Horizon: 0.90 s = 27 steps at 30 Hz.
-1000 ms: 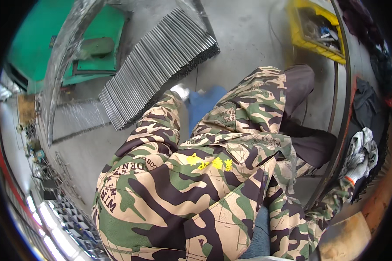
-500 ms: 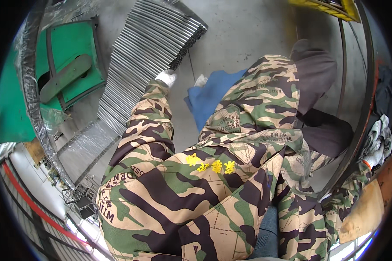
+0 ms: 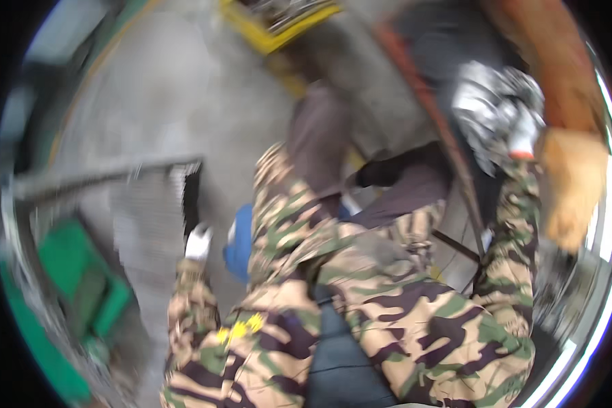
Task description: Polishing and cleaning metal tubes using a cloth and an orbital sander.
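Low at left, gloved left hand [image 3: 198,242] beside blurred grey slatted stack [image 3: 149,211], grip unreadable, right hand [image 3: 517,132] (white glove) against smeared grey-white bundle [image 3: 486,109], grip also unclear, camouflage sleeves hiding wrists.

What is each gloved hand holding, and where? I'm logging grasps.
Too blurred to be sure. The left hand rests at the near end of the grey metal strips; the right hand is among crumpled grey-white material.

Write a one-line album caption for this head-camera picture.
Blurred downward view: white-gloved left hand beside a grey ribbed metal stack, right gloved hand raised near an orange-brown block, camouflage clothing below.
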Motion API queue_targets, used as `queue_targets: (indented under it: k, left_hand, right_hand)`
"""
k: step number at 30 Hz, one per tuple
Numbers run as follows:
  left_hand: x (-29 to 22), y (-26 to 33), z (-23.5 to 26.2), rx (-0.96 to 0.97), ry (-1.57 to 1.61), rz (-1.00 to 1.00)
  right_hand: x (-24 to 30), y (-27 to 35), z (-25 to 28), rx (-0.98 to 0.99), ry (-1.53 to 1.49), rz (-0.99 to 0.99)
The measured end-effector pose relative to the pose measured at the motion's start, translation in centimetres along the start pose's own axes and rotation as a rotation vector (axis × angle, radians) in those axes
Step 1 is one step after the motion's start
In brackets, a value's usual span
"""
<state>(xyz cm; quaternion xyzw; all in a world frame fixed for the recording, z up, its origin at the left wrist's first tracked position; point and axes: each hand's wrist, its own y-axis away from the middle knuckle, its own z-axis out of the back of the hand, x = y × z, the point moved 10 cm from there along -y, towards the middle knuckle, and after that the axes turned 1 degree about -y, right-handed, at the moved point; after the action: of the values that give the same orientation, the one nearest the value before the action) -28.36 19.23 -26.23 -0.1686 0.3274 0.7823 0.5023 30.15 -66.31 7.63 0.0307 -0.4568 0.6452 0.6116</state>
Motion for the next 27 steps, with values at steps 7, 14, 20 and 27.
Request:
queue_targets:
  k: [7,14,20,27]
  left_hand:
    - [-18.1,-9.9,8.1,-0.267,0.211,-0.063]
    - [-50.8,-17.0,11.9,-0.134,0.066,-0.487]
    - [-71.4,-22.5,4.0,0.05,-0.393,-0.913]
    - [-70.4,-30.7,-2.1,0.071,-0.607,-0.905]
  right_hand:
    - [7.0,-0.9,9.3,-0.167,0.665,0.399]
    - [0.9,-6.1,15.1,-0.353,0.323,0.205]
    - [-14.5,-6.6,22.1,-0.433,-0.395,-0.145]
    - [-13.8,-3.9,25.1,-0.329,0.32,-0.166]
